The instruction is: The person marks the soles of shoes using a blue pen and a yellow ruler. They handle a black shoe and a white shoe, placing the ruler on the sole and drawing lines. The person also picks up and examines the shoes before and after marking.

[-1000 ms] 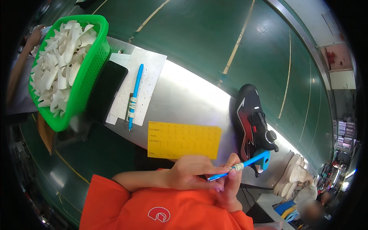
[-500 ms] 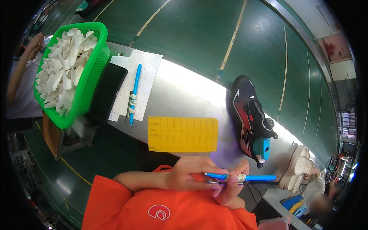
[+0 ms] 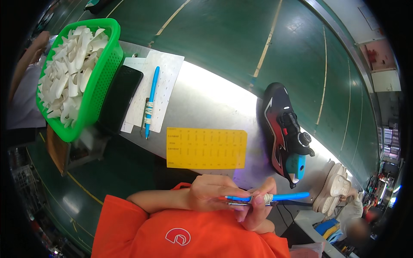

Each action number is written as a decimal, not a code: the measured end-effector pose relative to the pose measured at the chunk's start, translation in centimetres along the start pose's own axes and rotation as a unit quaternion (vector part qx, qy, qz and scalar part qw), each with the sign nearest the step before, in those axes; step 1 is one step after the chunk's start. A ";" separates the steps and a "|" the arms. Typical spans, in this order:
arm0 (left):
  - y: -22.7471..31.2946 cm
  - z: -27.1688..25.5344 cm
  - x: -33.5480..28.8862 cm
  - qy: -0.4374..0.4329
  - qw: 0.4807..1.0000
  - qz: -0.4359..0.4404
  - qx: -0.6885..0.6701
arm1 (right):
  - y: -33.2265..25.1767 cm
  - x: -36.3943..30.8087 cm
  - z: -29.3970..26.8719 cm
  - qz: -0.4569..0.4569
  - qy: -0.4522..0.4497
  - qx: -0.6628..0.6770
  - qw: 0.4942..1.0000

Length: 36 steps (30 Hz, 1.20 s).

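Close to my body I hold a blue pen between both hands, its tip pointing left. Pale thread or rubber band is wound round its middle, and a thin metal tool is bound along its lower side. My left hand is closed about the tip end, fingers pressed together. The thumb and fingers of my right hand pinch the pen beside the winding. Just beyond my hands a yellow printed card lies on the metal table. A second blue pen, bound the same way, rests on white sheets.
At the left stands a green basket heaped with white moulded pieces, beside a black phone-like slab. A dark red-and-black shoe with a teal heel stands right. Pale soles and other people are farther off.
The pen has tilted slightly, its right end rising, and its tip has shifted a little left. Both hands keep their hold. The view has shifted slightly.
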<state>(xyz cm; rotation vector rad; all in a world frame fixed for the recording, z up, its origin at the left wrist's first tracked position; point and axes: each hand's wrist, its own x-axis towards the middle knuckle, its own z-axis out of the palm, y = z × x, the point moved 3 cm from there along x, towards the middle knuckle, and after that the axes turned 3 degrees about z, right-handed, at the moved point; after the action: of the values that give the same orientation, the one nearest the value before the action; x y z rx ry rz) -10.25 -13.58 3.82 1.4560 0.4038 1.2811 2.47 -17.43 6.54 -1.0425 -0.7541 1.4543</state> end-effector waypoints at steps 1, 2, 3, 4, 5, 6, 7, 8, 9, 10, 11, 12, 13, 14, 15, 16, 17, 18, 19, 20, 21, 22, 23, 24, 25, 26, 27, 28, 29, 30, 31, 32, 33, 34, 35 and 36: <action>0.0 0.0 0.0 0.001 1.000 -0.001 0.001 | 0.0 0.0 0.0 0.001 0.001 0.002 1.000; -0.1 -0.1 0.0 -0.002 1.000 0.000 0.002 | 0.1 0.0 0.0 0.003 0.001 0.004 1.000; -0.1 -0.1 -0.1 -0.006 1.000 0.002 0.003 | 0.1 0.0 -0.1 0.003 0.002 0.005 1.000; -0.2 -0.1 -0.1 -0.010 1.000 0.004 0.004 | 0.2 -0.1 -0.1 0.003 0.002 0.008 1.000; -0.3 -0.1 -0.1 -0.009 1.000 0.010 0.005 | 0.3 -0.1 -0.1 0.004 0.002 0.011 1.000; -0.3 -0.2 -0.1 -0.007 1.000 0.016 0.008 | 0.3 0.0 -0.1 0.006 0.001 0.014 1.000; -0.4 -0.2 -0.1 -0.005 1.000 0.021 0.011 | 0.4 0.0 -0.1 0.011 0.002 0.014 1.000; -0.5 -0.3 -0.1 -0.005 1.000 0.020 0.010 | 0.4 0.1 0.0 0.017 0.003 0.015 1.000; -0.6 -0.3 -0.1 -0.005 1.000 0.019 0.008 | 0.4 0.1 0.0 0.022 0.004 0.016 1.000; -0.7 -0.4 -0.1 -0.006 1.000 0.017 0.007 | 0.5 0.2 0.0 0.027 0.007 0.014 1.000; -0.7 -0.5 -0.1 -0.004 1.000 0.019 0.012 | 0.5 0.2 0.0 0.032 0.009 0.012 0.999; -0.7 -0.6 0.0 -0.002 1.000 0.021 0.019 | 0.5 0.3 0.1 0.036 0.009 0.009 0.999; -0.7 -0.7 0.1 0.001 0.999 0.024 0.026 | 0.7 0.5 0.0 0.036 0.011 0.006 0.999; -0.9 -0.9 0.1 0.003 1.000 0.012 0.022 | 0.8 0.7 -0.2 0.035 0.012 0.002 0.999; -1.1 -1.1 0.2 0.005 1.000 0.000 0.018 | 1.0 0.9 -0.3 0.034 0.014 -0.001 0.999; -1.4 -1.3 0.3 0.006 1.000 -0.012 0.014 | 1.0 1.1 -0.3 0.031 0.017 -0.016 0.999; -1.5 -1.4 0.4 0.006 1.000 -0.017 0.010 | 1.0 1.4 -0.2 0.028 0.020 -0.031 0.999; -1.7 -1.6 0.4 0.007 1.000 -0.022 0.006 | 1.0 1.6 -0.2 0.025 0.022 -0.047 0.998; -1.8 -1.9 0.4 0.008 1.000 -0.026 0.001 | 1.1 1.8 -0.3 0.006 0.030 -0.077 0.997; -1.7 -2.2 0.5 0.010 0.999 -0.050 0.006 | 1.4 1.8 -0.7 -0.014 0.038 -0.106 0.994; -1.6 -2.3 0.6 0.011 0.997 -0.073 0.007 | 1.5 2.0 -1.0 -0.035 0.047 -0.138 0.989; -1.6 -2.5 0.8 0.013 0.995 -0.095 0.009 | 1.4 2.2 -1.1 -0.032 0.053 -0.139 0.988; -1.8 -2.8 0.6 0.041 0.990 -0.137 -0.010 | 1.3 2.5 -1.0 -0.028 0.059 -0.141 0.988; -1.9 -3.2 0.2 0.069 0.981 -0.176 -0.032 | 1.1 2.9 -0.9 -0.026 0.065 -0.145 0.987; -1.6 -3.7 -0.3 0.125 0.971 -0.199 -0.035 | 1.0 3.4 -0.8 -0.027 0.077 -0.173 0.982; -1.4 -4.1 -0.8 0.183 0.958 -0.218 -0.039 | 0.9 3.9 -0.8 -0.029 0.088 -0.202 0.975; -1.1 -5.1 -0.7 0.144 0.972 -0.166 0.078 | 0.7 4.4 -0.8 -0.032 0.108 -0.228 0.967; -0.9 -6.2 -1.1 0.110 0.968 -0.111 0.198 | 0.8 5.2 -1.4 -0.042 0.082 -0.265 0.960; -0.8 -6.9 -1.2 0.073 0.945 -0.054 0.314 | 1.3 6.1 -1.6 -0.030 0.057 -0.276 0.959; -0.4 -7.4 -0.9 0.053 0.921 -0.061 0.382 | 1.8 6.9 -1.6 -0.018 0.030 -0.287 0.957; -0.8 -7.7 -0.8 0.049 0.909 -0.060 0.410 | 2.3 7.7 -1.7 -0.005 0.003 -0.298 0.955; -1.2 -7.9 -0.9 0.043 0.896 -0.058 0.438 | 3.0 8.3 -1.8 -0.011 -0.035 -0.320 0.947; -1.5 -8.1 -0.8 0.037 0.882 -0.058 0.467 | 3.7 8.7 -2.1 -0.012 -0.038 -0.323 0.946; -1.9 -8.1 -0.9 0.037 0.880 -0.061 0.469 | 4.4 9.0 -2.3 -0.012 -0.040 -0.326 0.944; -2.2 -8.1 -1.0 0.036 0.879 -0.064 0.471 | 4.8 9.1 -2.5 -0.013 -0.041 -0.329 0.943; -2.5 -8.2 -1.1 0.036 0.878 -0.068 0.473 | 4.9 9.3 -2.7 -0.034 -0.044 -0.371 0.927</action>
<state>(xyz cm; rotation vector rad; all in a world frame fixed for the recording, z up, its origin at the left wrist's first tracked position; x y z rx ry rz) -16.63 -9.60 -0.36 2.1223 1.2910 1.0465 3.17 -9.40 -0.67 -1.4960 -1.4560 1.1694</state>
